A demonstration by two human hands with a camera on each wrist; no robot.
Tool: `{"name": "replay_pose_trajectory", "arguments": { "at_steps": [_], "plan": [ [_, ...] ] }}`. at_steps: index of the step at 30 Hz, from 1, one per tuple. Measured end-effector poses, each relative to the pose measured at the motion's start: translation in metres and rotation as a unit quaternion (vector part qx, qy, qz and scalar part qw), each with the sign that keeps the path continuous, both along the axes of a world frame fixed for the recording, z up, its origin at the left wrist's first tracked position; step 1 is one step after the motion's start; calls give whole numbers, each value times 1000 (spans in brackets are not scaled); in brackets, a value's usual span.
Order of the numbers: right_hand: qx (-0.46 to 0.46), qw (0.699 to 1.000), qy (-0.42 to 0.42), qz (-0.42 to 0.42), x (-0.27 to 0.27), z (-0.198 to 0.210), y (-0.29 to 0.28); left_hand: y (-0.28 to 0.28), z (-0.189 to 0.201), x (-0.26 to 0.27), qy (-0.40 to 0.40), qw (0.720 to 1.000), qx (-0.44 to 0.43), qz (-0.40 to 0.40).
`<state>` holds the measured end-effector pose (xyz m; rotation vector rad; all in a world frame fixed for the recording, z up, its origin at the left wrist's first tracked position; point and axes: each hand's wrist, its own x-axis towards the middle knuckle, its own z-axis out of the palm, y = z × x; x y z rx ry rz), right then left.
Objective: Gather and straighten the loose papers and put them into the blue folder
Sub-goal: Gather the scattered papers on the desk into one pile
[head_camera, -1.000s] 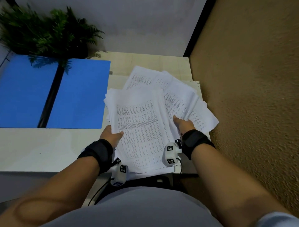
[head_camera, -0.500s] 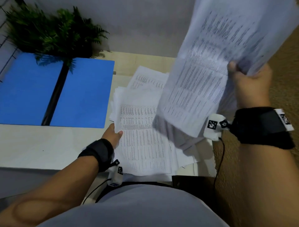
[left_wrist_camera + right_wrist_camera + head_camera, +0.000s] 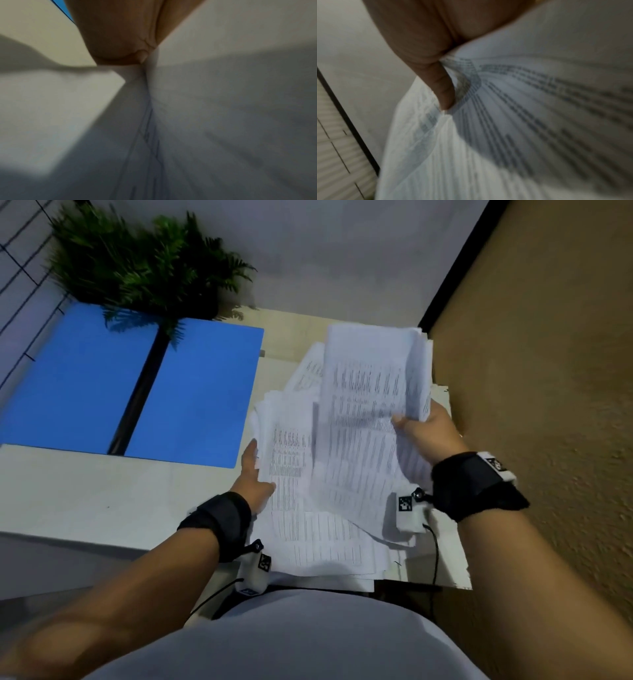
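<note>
The blue folder (image 3: 102, 385) lies open and flat on the left of the table, a dark spine down its middle. A loose pile of printed papers (image 3: 308, 529) spreads over the table's right side. My left hand (image 3: 258, 470) holds the pile's left edge, thumb on top and one finger straight along the edge; its other fingers are hidden. In the left wrist view the sheets (image 3: 223, 108) run into the palm (image 3: 120, 40). My right hand (image 3: 411, 422) grips a bundle of papers (image 3: 370, 405), held low over the pile. The right wrist view shows my thumb (image 3: 443, 92) pressed on the bundle (image 3: 522, 121).
A potted fern (image 3: 137, 268) stands at the back left, its fronds over the folder's far edge. A brown textured wall (image 3: 548, 405) runs close along the table's right side. Bare tabletop (image 3: 85, 498) lies in front of the folder. My body is against the near edge.
The right hand picked a bundle off the pile, raised it high, and has now brought it down and left over the pile. The left hand slid forward along the pile's left edge.
</note>
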<state>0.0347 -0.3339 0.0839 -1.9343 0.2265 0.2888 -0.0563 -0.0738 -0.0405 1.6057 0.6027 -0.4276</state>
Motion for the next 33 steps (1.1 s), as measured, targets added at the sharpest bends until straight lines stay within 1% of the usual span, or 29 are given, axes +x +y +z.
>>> {"name": "replay_pose_trajectory", "arguments": {
  "at_steps": [2, 4, 5, 7, 10, 12, 15, 17, 18, 21, 24, 26, 27, 29, 30, 32, 33],
  "plan": [
    [15, 999, -29, 27, 7, 17, -1, 0, 2, -1, -21, 1000, -14, -5],
    [13, 999, -31, 41, 12, 22, -1, -1, 2, 0, -24, 1000, -8, -11],
    [-4, 999, -19, 43, 14, 17, -1, 0, 0, 0, -22, 1000, -3, -7],
    [-64, 997, 14, 44, 16, -6, 0, -2, 1, 1, -20, 1000, -8, 7],
    [-161, 984, 45, 63, 12, -49, 6, -6, 0, 7, 21, 999, 24, 22],
    [-184, 979, 59, 57, 6, -68, 15, -9, 5, 11, 49, 997, 27, 47],
    [-192, 979, 62, 23, -2, -82, 22, -13, 2, 12, 54, 996, 23, 69],
    [-219, 974, 63, -12, -3, -91, 18, -12, -2, 11, 48, 998, 29, 40],
    [-231, 971, 64, -23, -3, -95, 15, -12, -1, 9, 47, 997, 50, 21],
    [-272, 961, 46, -1, -6, -102, 10, -10, -6, 9, 42, 991, 125, -6],
    [-296, 954, 30, 35, -5, -105, 16, -12, -6, 9, 38, 988, 150, 11],
    [-332, 940, 55, 48, -1, -110, 29, -16, -3, 10, 45, 987, 153, 33],
    [-346, 934, 84, 36, -1, -113, 36, -20, -2, 10, 52, 987, 145, 38],
    [-349, 928, 134, 6, -4, -118, 47, -27, 0, 8, 53, 992, 110, 28],
    [-341, 929, 145, 7, -6, -122, 51, -29, -2, 6, 44, 994, 100, 14],
    [-302, 943, 134, 23, -9, -128, 52, -25, -8, 3, 23, 993, 120, -8],
    [-274, 955, 117, 14, -8, -126, 49, -21, -8, 2, 16, 992, 124, 1]
  ]
}}
